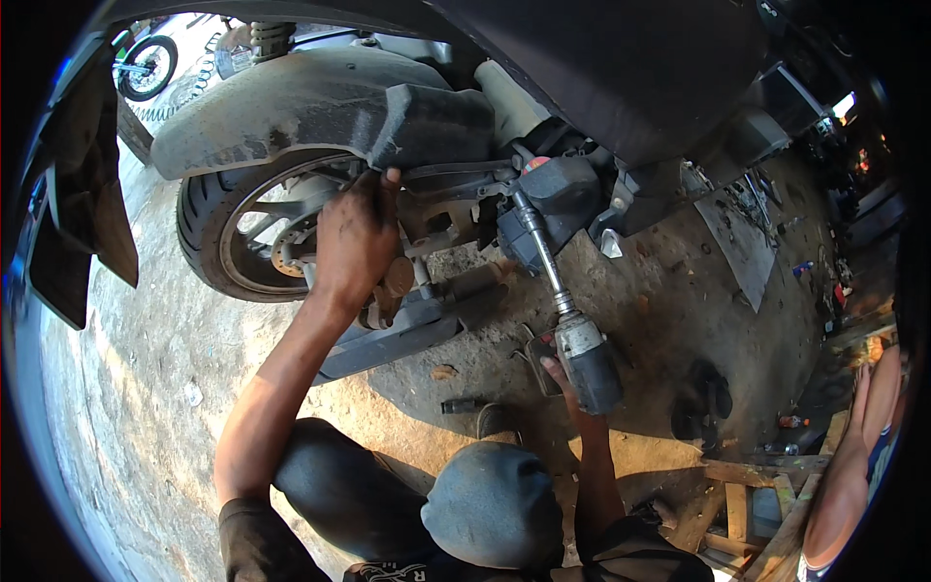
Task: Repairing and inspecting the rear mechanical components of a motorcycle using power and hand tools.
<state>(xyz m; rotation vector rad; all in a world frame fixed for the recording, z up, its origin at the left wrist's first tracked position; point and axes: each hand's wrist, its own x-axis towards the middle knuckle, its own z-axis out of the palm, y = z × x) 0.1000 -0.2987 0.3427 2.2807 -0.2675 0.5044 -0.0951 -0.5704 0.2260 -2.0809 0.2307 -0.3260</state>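
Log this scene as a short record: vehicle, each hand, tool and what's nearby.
Vehicle: motorbike with a dusty fender over its wheel
Left hand: fingers curled, just under the fender's lower edge; what they hold is hidden
Right hand: holding a power wrench, partly hidden behind it
Tool: long metal extension on the wrench, angled up toward the motorbike
Nearby: another person's arm and a wooden frame, lower right

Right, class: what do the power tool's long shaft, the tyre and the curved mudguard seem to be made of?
Shaft: polished metal, probably steel; bright highlights run along it.
Tyre: black rubber, matt, judging by the tread grooves.
Mudguard: probably plastic, dull and dusty; no metallic shine shows, though painted metal is possible.
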